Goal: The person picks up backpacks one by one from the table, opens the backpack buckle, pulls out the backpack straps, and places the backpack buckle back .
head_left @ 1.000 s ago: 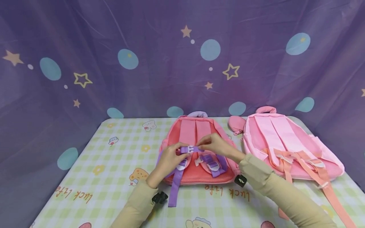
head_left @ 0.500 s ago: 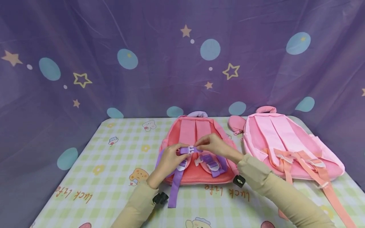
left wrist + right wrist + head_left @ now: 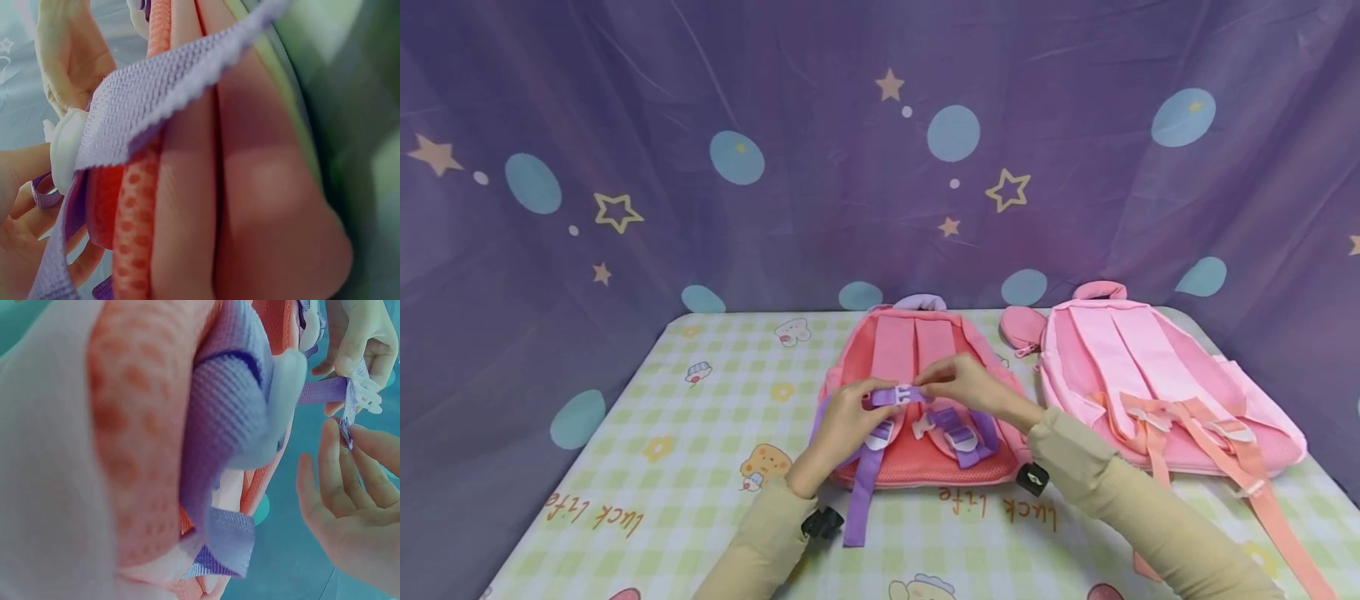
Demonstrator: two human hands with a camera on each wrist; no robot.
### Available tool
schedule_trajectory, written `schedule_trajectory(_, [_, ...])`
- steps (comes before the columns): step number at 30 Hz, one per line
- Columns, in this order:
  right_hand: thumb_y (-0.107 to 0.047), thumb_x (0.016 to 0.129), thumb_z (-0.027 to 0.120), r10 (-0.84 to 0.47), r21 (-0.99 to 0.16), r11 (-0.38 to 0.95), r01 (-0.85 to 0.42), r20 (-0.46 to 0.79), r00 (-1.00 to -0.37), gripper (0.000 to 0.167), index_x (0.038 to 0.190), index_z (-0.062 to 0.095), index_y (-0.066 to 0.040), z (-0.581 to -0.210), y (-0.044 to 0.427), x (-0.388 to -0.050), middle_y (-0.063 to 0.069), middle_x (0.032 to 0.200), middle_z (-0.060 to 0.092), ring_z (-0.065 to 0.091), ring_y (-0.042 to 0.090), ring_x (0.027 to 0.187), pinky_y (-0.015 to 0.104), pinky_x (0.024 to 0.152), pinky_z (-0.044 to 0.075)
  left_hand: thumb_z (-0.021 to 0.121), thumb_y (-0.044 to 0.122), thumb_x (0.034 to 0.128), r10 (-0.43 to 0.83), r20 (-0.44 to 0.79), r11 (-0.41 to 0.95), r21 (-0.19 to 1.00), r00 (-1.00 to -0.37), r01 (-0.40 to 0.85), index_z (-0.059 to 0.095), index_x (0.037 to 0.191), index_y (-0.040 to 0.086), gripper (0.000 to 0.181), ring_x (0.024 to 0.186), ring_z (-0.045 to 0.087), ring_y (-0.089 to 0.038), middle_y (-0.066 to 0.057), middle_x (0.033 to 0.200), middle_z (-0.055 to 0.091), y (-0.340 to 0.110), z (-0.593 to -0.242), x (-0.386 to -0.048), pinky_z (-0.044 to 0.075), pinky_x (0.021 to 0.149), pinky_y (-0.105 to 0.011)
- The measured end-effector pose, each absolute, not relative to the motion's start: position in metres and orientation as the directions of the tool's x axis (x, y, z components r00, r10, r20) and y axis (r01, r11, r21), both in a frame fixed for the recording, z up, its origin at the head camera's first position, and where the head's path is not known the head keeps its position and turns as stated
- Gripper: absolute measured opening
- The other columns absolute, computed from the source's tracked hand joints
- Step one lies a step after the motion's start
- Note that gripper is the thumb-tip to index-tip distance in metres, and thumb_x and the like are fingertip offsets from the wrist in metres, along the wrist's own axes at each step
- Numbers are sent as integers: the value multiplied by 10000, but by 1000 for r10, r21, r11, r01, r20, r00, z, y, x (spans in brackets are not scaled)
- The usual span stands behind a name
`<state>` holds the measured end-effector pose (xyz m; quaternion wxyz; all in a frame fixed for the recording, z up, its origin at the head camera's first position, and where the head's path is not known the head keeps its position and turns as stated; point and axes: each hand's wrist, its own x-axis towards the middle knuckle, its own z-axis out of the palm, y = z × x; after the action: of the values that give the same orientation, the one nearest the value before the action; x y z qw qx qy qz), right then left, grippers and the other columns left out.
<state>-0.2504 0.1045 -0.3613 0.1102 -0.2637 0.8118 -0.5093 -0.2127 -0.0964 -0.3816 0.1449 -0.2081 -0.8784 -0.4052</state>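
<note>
A coral-pink backpack (image 3: 880, 350) with purple straps lies on the table, its strap side up. Over its middle, my left hand (image 3: 844, 419) holds a purple strap with a white prong buckle (image 3: 902, 395). My right hand (image 3: 967, 386) pinches the free end of this strap on the buckle's other side. In the right wrist view, thumb and fingers of the right hand (image 3: 356, 506) close on the purple strap end (image 3: 346, 428), just below the buckle (image 3: 369, 397). A second white buckle piece (image 3: 922, 425) lies below the hands. In the left wrist view, the webbing hides part of the hands.
To the right lies a light pink backpack (image 3: 1138, 358) with orange straps (image 3: 1277, 521) trailing to the table's front edge. A small round pink pouch (image 3: 1022, 325) sits between the bags. A purple strap tail (image 3: 861, 500) hangs toward the front. Behind the checkered table (image 3: 700, 433) hangs a purple curtain (image 3: 820, 225).
My right fingers have shifted slightly left along the strap, closer to the white buckle. My left hand keeps its hold almost unmoved, and both backpacks lie as before.
</note>
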Motion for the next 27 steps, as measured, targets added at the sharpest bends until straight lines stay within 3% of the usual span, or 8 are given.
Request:
schedule_trajectory(5, [-31,824,573,-542,-887,326,-326,107,-833,186,976,646,48,-362,109,-253,136,861,662,617,314,747,318,710,496,721,161,727,244,418,574,666,-875,477,652,996,73,292,655,473,-71,-43,882,641,-97,-381,-213,389,542,-189])
schedule_trajectory(10, [-12,822,569,-530,-899,314,-304,99,-842,187,979,642,56,-362,110,-253,151,856,661,618,342,754,374,725,497,717,144,730,250,419,567,667,-873,483,648,993,68,282,658,488,-78,-56,888,642,-95,-379,-212,390,542,-193])
schedule_trajectory(19, [-3,818,577,-515,-915,294,-277,93,-852,176,970,640,61,-360,106,-250,166,862,659,618,356,769,446,735,482,715,136,733,246,395,576,674,-885,462,645,984,65,270,763,567,-109,-62,906,643,-93,-380,-212,453,635,-222])
schedule_trajectory(27, [23,806,587,-518,-939,240,-248,93,-850,161,947,624,91,-359,103,-249,183,849,655,614,367,780,423,737,489,719,111,723,248,407,576,667,-879,472,647,970,64,261,776,585,-120,-61,894,650,-90,-378,-212,466,652,-245])
